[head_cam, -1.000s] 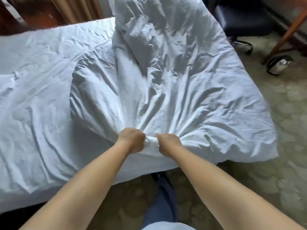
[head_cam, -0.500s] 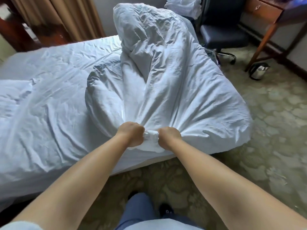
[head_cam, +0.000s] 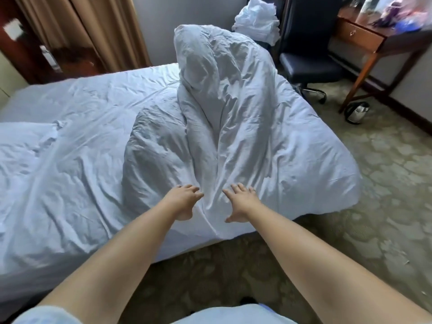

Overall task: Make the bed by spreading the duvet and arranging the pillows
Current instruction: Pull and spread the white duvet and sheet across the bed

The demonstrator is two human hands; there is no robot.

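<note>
Neither grip holds anything: the left hand (head_cam: 184, 202) and right hand (head_cam: 243, 202) are seen with fingers spread, hovering at or just touching the near edge of the duvet (head_cam: 233, 127). From both, the duvet is bunched toward 12 o'clock, its long axis running 6 to 12, heaped at the far end. The bed (head_cam: 70, 148) lies bare toward 9 o'clock, nearer the left hand.

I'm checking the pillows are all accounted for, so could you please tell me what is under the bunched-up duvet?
Nothing under the duvet shows: it lies heaped on the bed sheet, hiding whatever it covers. One pillow lies uncovered at the left. Both hands are open over its near edge.
</note>
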